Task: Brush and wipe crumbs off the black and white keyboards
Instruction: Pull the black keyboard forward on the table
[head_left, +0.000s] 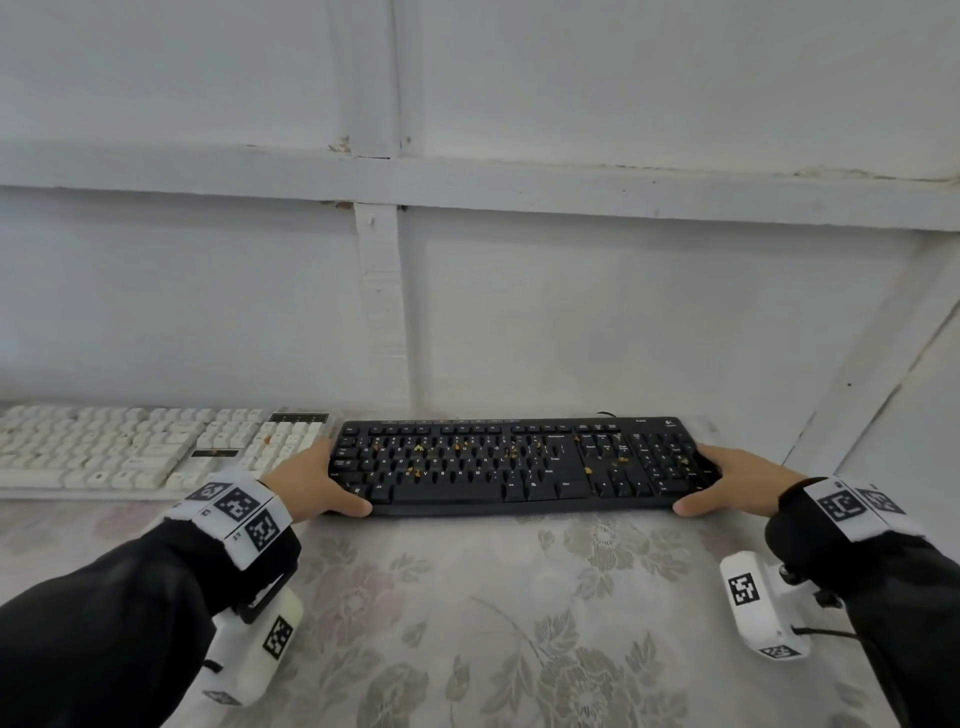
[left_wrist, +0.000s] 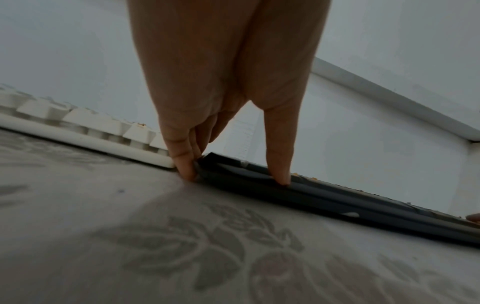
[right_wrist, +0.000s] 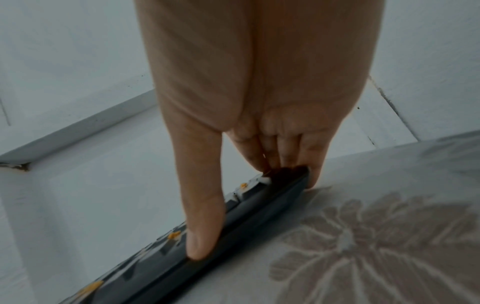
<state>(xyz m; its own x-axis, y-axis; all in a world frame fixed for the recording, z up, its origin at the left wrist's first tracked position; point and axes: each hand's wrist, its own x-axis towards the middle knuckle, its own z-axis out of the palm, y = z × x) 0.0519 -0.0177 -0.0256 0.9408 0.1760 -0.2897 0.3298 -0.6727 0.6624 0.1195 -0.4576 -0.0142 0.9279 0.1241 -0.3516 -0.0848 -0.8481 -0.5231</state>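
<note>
— Black keyboard (head_left: 524, 465) sits mid-surface near the back edge, orange crumbs (head_left: 418, 448) scattered over its keys; nothing is cleaned yet.

— And the white keyboard (head_left: 150, 449)?

— Just beside it, toward the left edge, also speckled. The left hand (head_left: 319, 486) and right hand (head_left: 737, 480) each grip one end of the black keyboard. Open cloth-covered surface (head_left: 467, 623) lies along the front edge.

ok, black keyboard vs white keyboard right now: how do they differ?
The black keyboard is gripped at both ends, left hand and right hand; the white keyboard lies untouched to its left. The black keyboard sits centred in front of the person, the white one runs off the head view's left edge. Orange crumbs are plentiful on the black keys; on the white keys only a few show. Both rest on the flowered tablecloth by the wall.
</note>
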